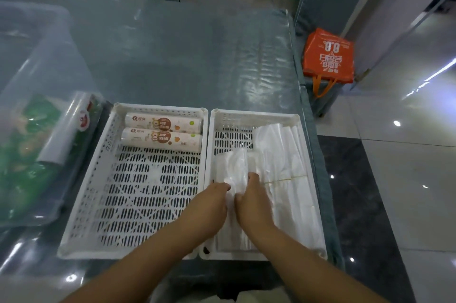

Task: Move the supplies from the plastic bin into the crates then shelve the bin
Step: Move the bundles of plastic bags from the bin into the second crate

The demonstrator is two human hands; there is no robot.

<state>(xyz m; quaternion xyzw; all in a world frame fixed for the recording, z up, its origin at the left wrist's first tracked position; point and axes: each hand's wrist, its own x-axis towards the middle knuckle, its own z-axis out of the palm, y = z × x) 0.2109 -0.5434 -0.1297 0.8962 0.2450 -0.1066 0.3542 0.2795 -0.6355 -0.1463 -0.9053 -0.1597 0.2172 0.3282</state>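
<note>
Two white perforated crates sit side by side at the table's near edge. The left crate (88,186) holds two white rolls (161,133) along its far wall. The right crate (255,115) holds stacks of clear plastic bags (283,162). My left hand (212,201) and my right hand (251,199) are both inside the right crate, fingers closed on one bundle of plastic bags (237,167) between them. The clear plastic bin (37,63) stands at the left, with a white roll (61,135) and green packets (27,142) inside.
The table (172,56) is covered in glossy clear film; its right edge runs close beside the right crate. A chair (328,6) with an orange bag (329,56) on its seat stands past the table's far right corner. Tiled floor lies to the right.
</note>
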